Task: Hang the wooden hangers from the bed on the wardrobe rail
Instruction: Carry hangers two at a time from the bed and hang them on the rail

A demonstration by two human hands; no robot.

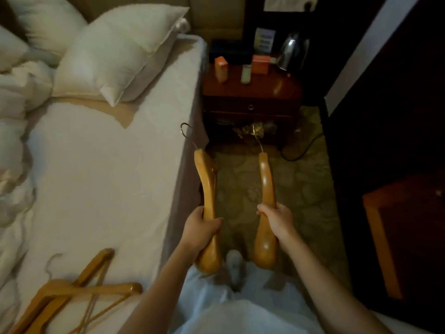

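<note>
My left hand (pixel 201 226) grips a wooden hanger (pixel 207 186) by its shoulder, seen edge-on, its metal hook (pixel 186 130) pointing away beside the bed edge. A second wooden hanger (pixel 266 189) is held the same way by my right hand (pixel 277 219), above the carpet. Both hangers hang in the aisle between the bed and the dark wall. More wooden hangers (pixel 79 289) lie in a loose pile on the white sheet of the bed (pixel 96 179) at the lower left. No wardrobe rail is visible.
A dark wood nightstand (pixel 250 92) stands ahead with orange boxes, a remote and a kettle (pixel 292 53). A cable trails on the patterned carpet (pixel 289 184). Pillows (pixel 120 54) and a crumpled duvet lie on the bed. An orange-edged piece of furniture (pixel 395 237) stands to the right.
</note>
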